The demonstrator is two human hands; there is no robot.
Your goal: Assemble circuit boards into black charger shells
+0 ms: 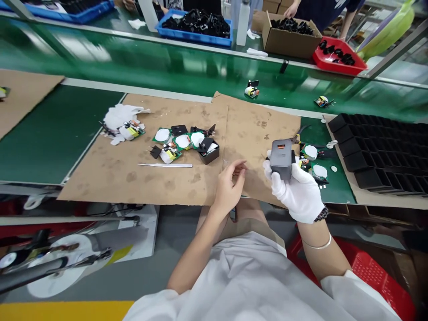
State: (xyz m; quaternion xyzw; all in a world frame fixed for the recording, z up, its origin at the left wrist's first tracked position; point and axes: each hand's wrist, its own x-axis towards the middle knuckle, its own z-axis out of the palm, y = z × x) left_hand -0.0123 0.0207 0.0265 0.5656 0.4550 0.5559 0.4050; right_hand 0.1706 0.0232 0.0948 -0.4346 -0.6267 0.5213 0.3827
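Note:
My right hand [302,196], in a white glove, is closed around a dark grey plastic charger casing [281,156] and holds it up over the cardboard's right part. A small orange-marked slot shows on the casing's upward face. My bare left hand [232,182] is over the cardboard's front edge, fingers loosely bent and apart, with nothing seen in it. White tweezers [165,165] lie left of it. Beyond them are several green circuit boards [182,141] with white round pads and an open black casing [210,151]. Partly behind my right hand are more boards [310,152] and pliers [297,136].
Black casings [384,156] stand in rows at the right. A crumpled white cloth [122,117] lies left on the cardboard [110,178]. Across the green conveyor [150,67] are a blue tray [197,41], a cardboard box [289,42], a red tray [341,67] and a co-worker's hand [291,10].

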